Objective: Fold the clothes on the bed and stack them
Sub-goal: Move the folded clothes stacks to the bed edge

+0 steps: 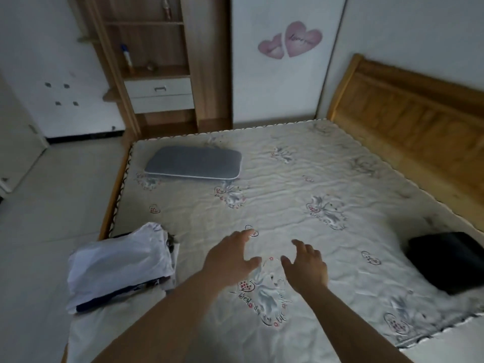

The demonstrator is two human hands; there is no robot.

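Observation:
A pile of clothes [117, 265], white on top with dark blue pieces underneath, lies at the near left edge of the bed [301, 179]. A black folded garment [447, 260] rests at the bed's right side. My left hand [230, 258] and my right hand [306, 265] hover over the bare printed mattress in the middle, fingers spread, holding nothing. Both hands are apart from the clothes: the white pile is to the left of my left hand, the black garment far to the right of my right hand.
A grey pillow [193, 163] lies at the far left of the mattress. A wooden headboard [408, 111] runs along the right. A wooden shelf unit with drawers [157, 74] and a white wardrobe door [282, 61] stand beyond the bed. Tiled floor [52, 192] lies to the left.

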